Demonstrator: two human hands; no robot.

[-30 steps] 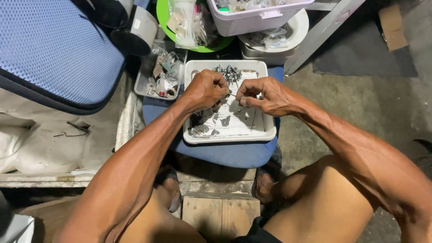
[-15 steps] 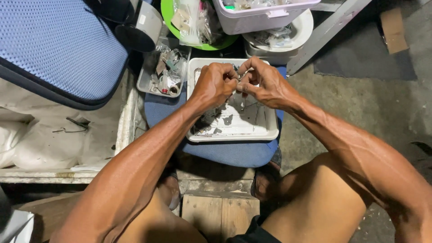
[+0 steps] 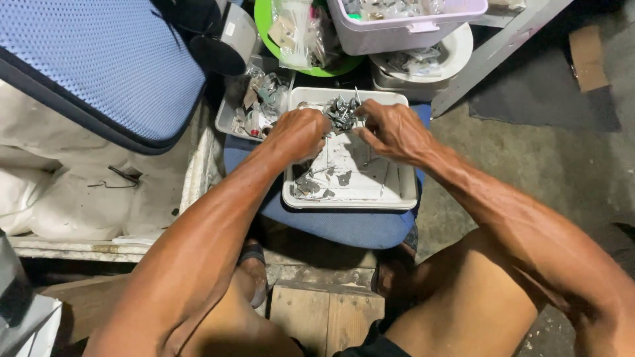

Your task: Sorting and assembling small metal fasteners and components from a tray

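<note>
Upper centre of frame: my left hand [image 3: 301, 134] and right hand [image 3: 391, 129] pinch small metal fasteners [image 3: 340, 111] heaped at the far end of the white tray [image 3: 403, 192]; a loosened pinch would likely scatter pieces beyond its rim.

The tray [image 3: 403, 192] is white, with grey marks on its bottom. The metal parts [image 3: 340, 111] heaped at its far end are silver-grey. The tray sits on a plain blue cushion [image 3: 344, 228]. A second cushion [image 3: 86, 59], at upper left, is light blue with a fine dotted mesh pattern and a dark navy edge band. The bowl [image 3: 264, 20] behind the tray is bright green. The lidded box [image 3: 403, 30] is pale lilac. The round dish [image 3: 456, 56] beneath it is white. The floor [image 3: 529, 145] is dull grey concrete. The cloth [image 3: 79, 198] at left is off-white with stains.
</note>
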